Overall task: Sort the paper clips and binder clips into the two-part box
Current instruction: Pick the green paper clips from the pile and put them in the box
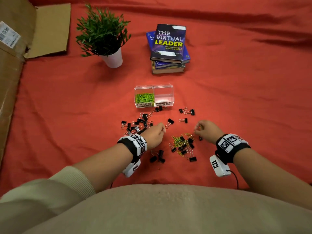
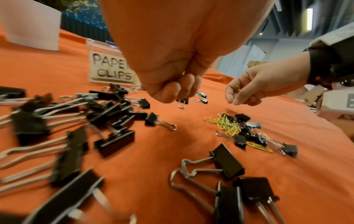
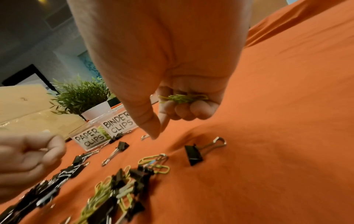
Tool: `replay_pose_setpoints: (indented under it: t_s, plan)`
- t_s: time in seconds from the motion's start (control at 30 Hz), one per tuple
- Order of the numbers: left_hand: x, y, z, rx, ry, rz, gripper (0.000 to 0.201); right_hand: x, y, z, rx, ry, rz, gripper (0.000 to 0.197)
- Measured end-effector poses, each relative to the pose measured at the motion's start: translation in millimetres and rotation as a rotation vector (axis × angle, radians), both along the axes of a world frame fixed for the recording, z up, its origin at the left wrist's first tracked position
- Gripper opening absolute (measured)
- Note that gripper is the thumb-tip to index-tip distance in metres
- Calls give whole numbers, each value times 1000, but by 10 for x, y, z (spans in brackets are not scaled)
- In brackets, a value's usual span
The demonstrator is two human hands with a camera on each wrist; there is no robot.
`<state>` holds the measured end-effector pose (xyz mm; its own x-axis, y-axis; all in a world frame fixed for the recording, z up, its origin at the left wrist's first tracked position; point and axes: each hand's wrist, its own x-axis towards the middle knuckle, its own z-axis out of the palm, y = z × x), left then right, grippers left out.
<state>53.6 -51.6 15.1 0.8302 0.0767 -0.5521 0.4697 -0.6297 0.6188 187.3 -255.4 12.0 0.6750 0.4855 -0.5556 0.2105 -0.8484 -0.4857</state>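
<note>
The clear two-part box [image 1: 170, 86] stands on the red cloth. Its left part, labelled PAPER CLIPS, holds green paper clips [image 1: 145, 97]; its right part, labelled BINDER CLIPS [image 1: 164, 104], looks empty. My right hand [image 1: 195, 131] hovers over a mixed pile of green paper clips and black binder clips [image 1: 183, 144] and grips a bunch of green paper clips [image 3: 182, 98] in its curled fingers, thumb and forefinger pointing down. My left hand [image 1: 163, 130] hangs with curled fingers beside a heap of black binder clips [image 1: 138, 124]; I see nothing in it.
Loose binder clips [image 1: 189, 112] lie scattered between the box and my hands. A potted plant [image 1: 104, 36] and a stack of books [image 1: 168, 48] stand behind the box. A cardboard box [image 1: 13, 48] lines the left edge.
</note>
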Motion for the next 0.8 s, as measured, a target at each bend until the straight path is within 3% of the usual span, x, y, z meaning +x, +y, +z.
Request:
replay_pose_setpoints:
  t_s: [0.2, 0.3, 0.43, 0.57, 0.8]
  plan:
    - [164, -439, -97, 194, -89, -143, 23, -184, -58, -90, -101, -36, 206, 19]
    - [233, -575, -175, 259, -149, -186, 33, -244, -76, -117, -124, -78, 230, 17]
    - [274, -627, -274, 326, -165, -232, 26, -268, -128, -108, -126, -95, 243, 12]
    - [292, -579, -248, 226, -201, -116, 16, -186, -228, -77, -166, -107, 218, 16]
    - [274, -414, -130, -114, -99, 320, 6, -87, -122, -58, -86, -180, 260, 21]
